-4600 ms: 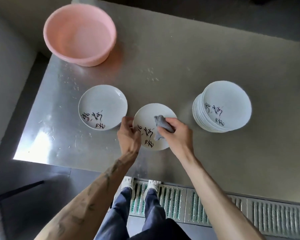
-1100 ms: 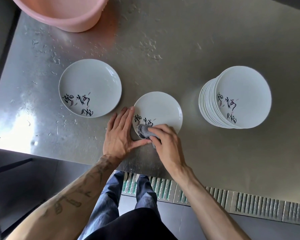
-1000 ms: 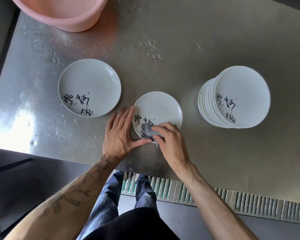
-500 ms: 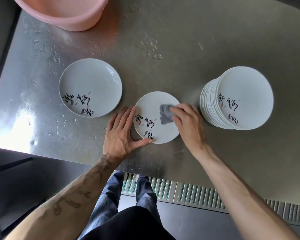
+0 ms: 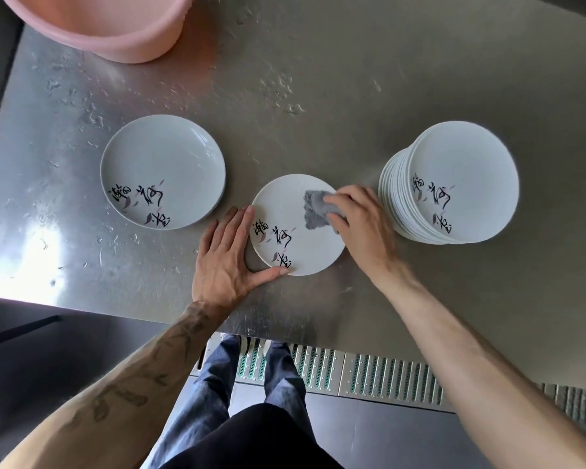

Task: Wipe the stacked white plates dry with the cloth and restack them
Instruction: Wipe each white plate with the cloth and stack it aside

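Steel table (image 5: 352,79) lies under my hands, its surface dotted with water drops (image 5: 281,86). One white plate (image 5: 305,245) sits flat in the middle of it, near the edge closest to me, with black brush lettering on its 7 o'clock side.

My left hand (image 5: 224,262) lies flat on the table at the plate's 8 o'clock. Its fingers are straight and together, with the fingertips against the rim at 9 o'clock and the thumb stretched along the rim at 6 o'clock. It grips nothing and only braces the plate from the side.

My right hand (image 5: 362,228) comes in from 3 o'clock. Its fingers are curled over a small grey cloth (image 5: 313,214), which they hold bunched and press onto the plate's face at about 1 o'clock. The free edge of the cloth sticks out from under my fingertips toward the plate's centre.

At 3 o'clock from this plate, just beside my right hand, stands the tall stack of white plates (image 5: 464,181), leaning a little toward 3 o'clock, its top plate lettered the same way. At 10 o'clock a lone plate (image 5: 163,164) lies apart from the others. Farther off at 11 o'clock a pink basin (image 5: 115,32) sits at the table's corner, cut off by the frame. Below the table's near edge I see my dark trousers (image 5: 217,384) and a metal floor grate (image 5: 369,370).
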